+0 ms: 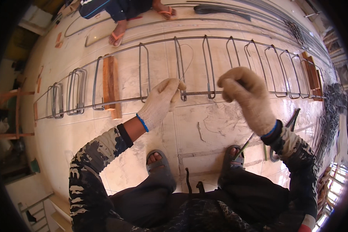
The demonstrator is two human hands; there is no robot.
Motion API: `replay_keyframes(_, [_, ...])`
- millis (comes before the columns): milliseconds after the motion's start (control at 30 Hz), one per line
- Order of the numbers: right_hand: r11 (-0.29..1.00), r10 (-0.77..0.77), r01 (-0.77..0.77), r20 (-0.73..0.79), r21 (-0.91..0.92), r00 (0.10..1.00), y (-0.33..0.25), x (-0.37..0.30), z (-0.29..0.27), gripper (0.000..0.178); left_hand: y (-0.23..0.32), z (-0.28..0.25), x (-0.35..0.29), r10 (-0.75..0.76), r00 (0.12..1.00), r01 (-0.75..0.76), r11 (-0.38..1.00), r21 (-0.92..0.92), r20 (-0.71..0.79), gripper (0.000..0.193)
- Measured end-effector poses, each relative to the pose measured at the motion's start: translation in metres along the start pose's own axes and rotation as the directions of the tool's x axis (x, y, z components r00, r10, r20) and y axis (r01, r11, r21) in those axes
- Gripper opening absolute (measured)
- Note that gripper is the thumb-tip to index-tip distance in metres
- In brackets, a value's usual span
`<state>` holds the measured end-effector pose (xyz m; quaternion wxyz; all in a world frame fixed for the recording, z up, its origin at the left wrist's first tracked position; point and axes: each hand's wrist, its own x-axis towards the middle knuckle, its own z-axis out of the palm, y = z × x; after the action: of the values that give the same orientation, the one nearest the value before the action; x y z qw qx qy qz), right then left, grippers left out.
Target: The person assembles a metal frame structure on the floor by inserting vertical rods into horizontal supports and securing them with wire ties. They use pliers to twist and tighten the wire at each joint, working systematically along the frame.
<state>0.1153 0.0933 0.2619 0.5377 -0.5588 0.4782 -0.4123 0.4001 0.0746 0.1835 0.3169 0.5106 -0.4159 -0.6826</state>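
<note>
A long cage of steel rebar lies across the floor, with rectangular stirrups (206, 58) standing along its rods. My left hand (158, 101), in a cream knitted glove with a blue cuff, pinches a thin tie wire (192, 58) beside a stirrup at the near rod (200, 92). The wire loops upward from the fingertips. My right hand (248, 98), gloved alike and slightly blurred, hovers over the near rod, right of the left hand. Its fingers are curled closed; whatever they may hold is hidden.
Wooden blocks (111, 87) sit under the cage at the left, and another wooden block (312, 77) at the right. Beyond the cage, a person's feet in orange flip-flops (116, 36) stand near loose bars (143, 23). A wire scrap (200, 131) lies on the tiles before me.
</note>
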Motion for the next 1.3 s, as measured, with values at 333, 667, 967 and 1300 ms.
replay_keyframes(333, [0.913, 0.375, -0.29, 0.312, -0.287, 0.873, 0.03, -0.007, 0.015, 0.031, 0.036, 0.006, 0.025, 0.103, 0.908, -0.278, 0.872, -0.404, -0.405, 0.035])
replay_keyframes(667, [0.808, -0.133, 0.325, 0.384, -0.492, 0.913, 0.042, -0.012, 0.044, 0.018, 0.055, 0.019, 0.012, 0.098, 0.92, -0.283, 0.836, -0.469, -0.381, 0.033])
replay_keyframes(967, [0.867, 0.201, -0.096, 0.167, -0.489, 0.965, 0.047, -0.009, 0.055, 0.025, 0.044, 0.053, -0.004, 0.351, 0.874, -0.469, 0.79, -0.395, -0.336, 0.033])
replay_keyframes(1300, [0.864, 0.305, -0.197, -0.17, 0.463, 0.937, 0.023, 0.025, 0.028, 0.037, -0.004, 0.072, -0.017, 0.819, 0.498, -0.838, 0.539, 0.084, -0.285, 0.031])
